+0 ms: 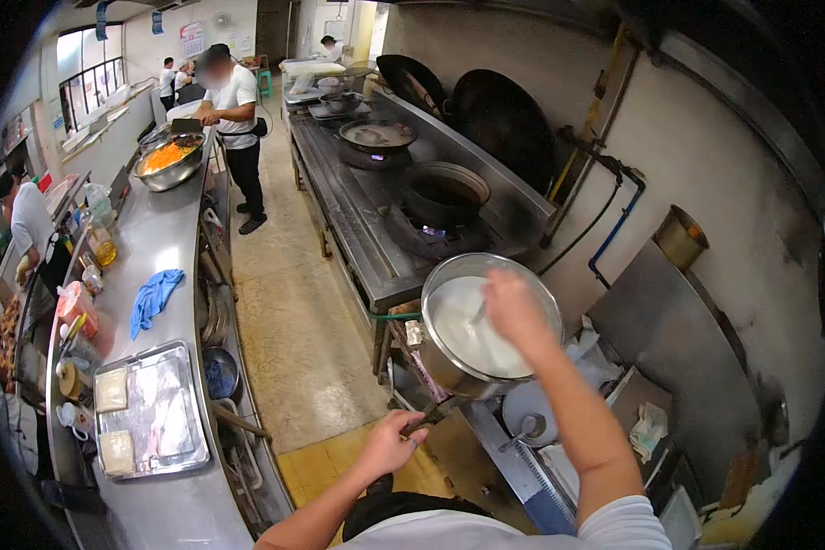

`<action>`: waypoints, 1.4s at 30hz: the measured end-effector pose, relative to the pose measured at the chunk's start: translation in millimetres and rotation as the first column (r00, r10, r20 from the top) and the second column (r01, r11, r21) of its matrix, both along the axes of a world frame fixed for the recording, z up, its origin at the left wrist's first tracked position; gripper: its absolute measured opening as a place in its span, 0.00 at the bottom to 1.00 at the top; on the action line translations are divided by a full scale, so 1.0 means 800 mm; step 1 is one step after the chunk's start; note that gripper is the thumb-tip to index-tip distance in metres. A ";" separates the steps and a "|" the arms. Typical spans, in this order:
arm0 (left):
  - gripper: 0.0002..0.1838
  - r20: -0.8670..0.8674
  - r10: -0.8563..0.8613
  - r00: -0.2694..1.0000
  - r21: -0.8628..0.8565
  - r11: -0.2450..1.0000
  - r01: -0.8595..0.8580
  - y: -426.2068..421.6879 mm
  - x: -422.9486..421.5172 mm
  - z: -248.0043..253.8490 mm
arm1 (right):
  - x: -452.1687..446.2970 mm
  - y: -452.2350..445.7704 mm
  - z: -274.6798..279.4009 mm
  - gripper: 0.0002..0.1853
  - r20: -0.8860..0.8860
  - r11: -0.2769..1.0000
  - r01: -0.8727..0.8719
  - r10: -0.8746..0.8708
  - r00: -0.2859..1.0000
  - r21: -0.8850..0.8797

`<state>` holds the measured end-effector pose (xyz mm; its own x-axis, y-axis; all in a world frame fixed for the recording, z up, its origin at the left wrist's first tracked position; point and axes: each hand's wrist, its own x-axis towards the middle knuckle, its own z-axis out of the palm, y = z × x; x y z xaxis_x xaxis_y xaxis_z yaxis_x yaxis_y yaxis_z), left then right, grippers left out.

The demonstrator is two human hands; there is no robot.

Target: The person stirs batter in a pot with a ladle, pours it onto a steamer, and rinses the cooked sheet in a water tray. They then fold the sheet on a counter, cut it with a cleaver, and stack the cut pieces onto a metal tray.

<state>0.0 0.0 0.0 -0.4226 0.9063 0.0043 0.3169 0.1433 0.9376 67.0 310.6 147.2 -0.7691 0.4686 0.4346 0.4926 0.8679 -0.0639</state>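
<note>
At the right, my right hand [515, 307] is over a large metal pot [463, 371] of white liquid [458, 316]. Its fingers are closed around the upper end of a utensil [478, 314] whose lower part reaches into the liquid; the hand is slightly blurred. Lower and to the left, my left hand [392, 446] is closed round a dark handle [422, 422] near the pot's lower left side. What that handle belongs to is unclear.
A stove [339, 192] with a wok [376, 136] and a dark pot [445, 194] runs ahead. The left counter [170, 238] holds a tray [170, 403], a blue cloth [156, 298] and a bowl of orange food [170, 170]. A co-worker [238, 110] stands beside it.
</note>
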 end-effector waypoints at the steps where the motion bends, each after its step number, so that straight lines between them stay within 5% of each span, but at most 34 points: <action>1: 0.19 0.021 -0.008 1.000 0.006 1.000 0.008 0.002 0.011 -0.001 | 0.026 -0.002 0.035 0.13 0.003 0.993 0.111 -0.111 0.994 0.031; 3: 0.19 -0.076 -0.023 0.997 0.077 0.997 0.029 0.046 -0.047 0.006 | 0.025 0.018 0.085 0.10 0.132 0.943 0.312 -0.326 0.936 0.116; 6: 0.18 -0.052 -0.026 0.998 0.156 0.987 0.034 0.061 -0.004 0.025 | 0.101 0.032 0.060 0.14 0.483 0.934 0.256 -0.349 0.803 0.250; 12: 0.14 -0.257 0.047 0.965 0.360 0.932 0.050 0.134 0.009 0.071 | 0.162 -0.019 0.028 0.08 0.584 0.976 0.058 -0.173 0.793 0.211; 15: 0.14 -0.319 -0.004 0.948 0.204 0.976 0.072 0.156 0.012 0.097 | 0.180 -0.051 0.056 0.09 0.664 0.978 0.023 -0.159 0.730 0.209; 19: 0.17 -0.509 -0.049 0.859 0.018 0.998 0.067 0.177 0.015 0.080 | 0.207 -0.070 0.098 0.09 0.655 0.980 -0.056 -0.086 0.750 0.192; 22: 0.16 -0.539 -0.040 0.842 0.071 0.993 0.093 0.183 0.022 0.058 | 0.217 -0.064 0.108 0.09 0.613 0.982 -0.073 -0.049 0.788 0.173; 28: 0.11 -0.513 0.082 0.855 0.133 0.991 -0.015 0.184 0.035 0.045 | 0.232 -0.058 0.014 0.07 0.524 0.996 -0.052 0.009 0.852 0.069; 31: 0.11 -0.521 0.093 0.848 0.154 0.988 -0.014 0.180 0.038 0.049 | 0.238 -0.056 -0.038 0.08 0.345 0.987 0.091 -0.131 0.929 0.130; 37: 0.10 -0.518 0.126 0.846 0.189 0.981 -0.030 0.181 0.036 0.041 | 0.250 -0.003 -0.066 0.10 0.452 0.979 0.142 -0.193 0.871 0.146; 42: 0.09 -0.482 0.155 0.862 0.187 0.980 -0.072 0.177 0.041 0.042 | 0.246 0.006 0.008 0.10 0.702 0.996 0.093 -0.077 0.708 0.015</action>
<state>33.1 141.9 33.3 -0.4278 0.8217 0.3766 0.7326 0.0712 0.6769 263.6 315.1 153.5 -0.8052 0.5493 -0.2233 0.4745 0.8228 0.3128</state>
